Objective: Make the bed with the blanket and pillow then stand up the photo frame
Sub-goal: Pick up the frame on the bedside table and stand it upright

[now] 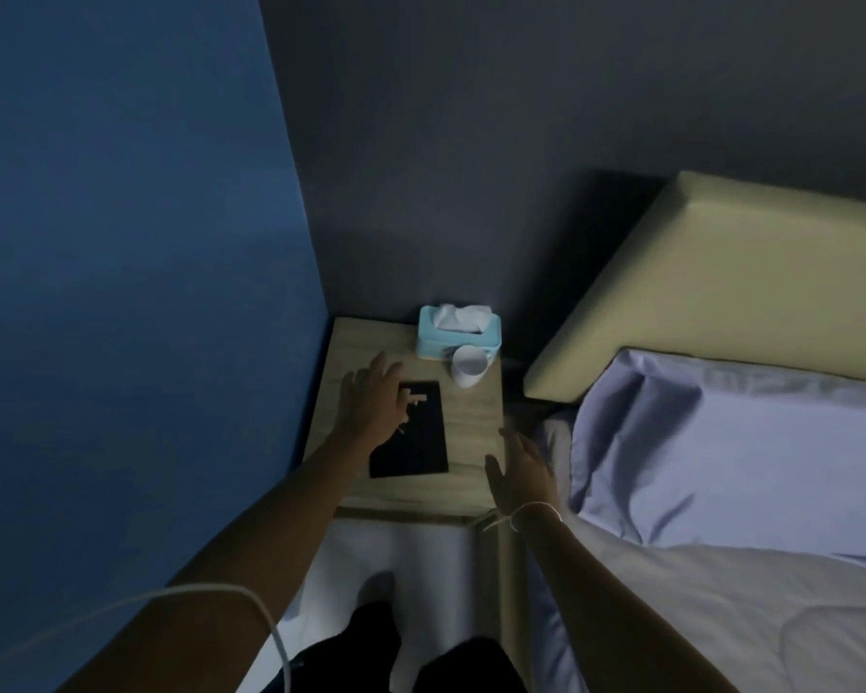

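The bed [721, 617] fills the right side of your view, its pale blanket [696, 607] spread across the near part and its padded headboard [721, 272] against the far wall. The lilac pillow [731, 452] lies at the head of the bed, touching the headboard's lower edge and overlapping the blanket's far edge. Left of the bed, in the corner, stands the small wooden desk [471, 417]. The black photo frame [421, 442] lies flat, back side up, on its middle, its stand showing pale near the far end. A light blue tissue box [458, 335] sits at the far edge of the desk, with a white cup [468, 367] tipped on its side just beside it. Your left hand [371, 397] reaches over the far left part of the frame, grip open with fingers spread, fingertips at the stand. Your right hand [521, 472] hovers at the desk's near right corner, grip open and holding nothing.
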